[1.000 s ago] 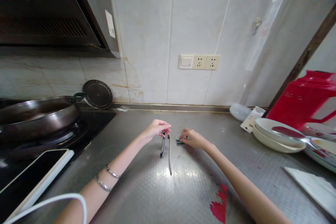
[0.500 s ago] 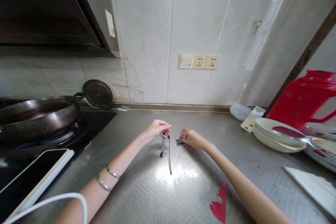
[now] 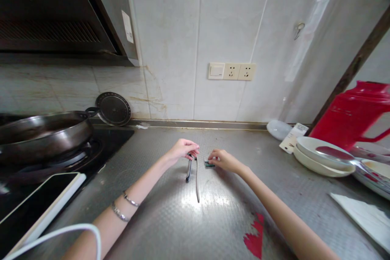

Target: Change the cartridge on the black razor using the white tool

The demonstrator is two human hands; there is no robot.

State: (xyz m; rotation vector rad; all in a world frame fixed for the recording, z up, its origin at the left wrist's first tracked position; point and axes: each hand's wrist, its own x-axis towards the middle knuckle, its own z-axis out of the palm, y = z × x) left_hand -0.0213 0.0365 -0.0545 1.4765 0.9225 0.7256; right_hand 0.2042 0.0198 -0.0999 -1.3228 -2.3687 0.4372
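Note:
My left hand (image 3: 182, 148) is closed in a pinch on the top end of a long tool with two thin handles (image 3: 193, 174), one dark and one pale, which lies on the steel counter (image 3: 170, 227) pointing toward me. My right hand (image 3: 222, 159) is just to its right, fingers pressed together on a small dark green piece (image 3: 208, 164) resting on the counter. The two hands are a few centimetres apart. Two bracelets (image 3: 124, 206) circle my left wrist.
A dark wok (image 3: 42, 132) sits on the stove at left, a round lid (image 3: 113, 109) leaning on the wall behind it. A tablet (image 3: 36, 207) and white cable lie at front left. White bowls (image 3: 319, 156), a red thermos jug (image 3: 350, 113) and plates stand at right. A red mark (image 3: 254, 239) shows near me.

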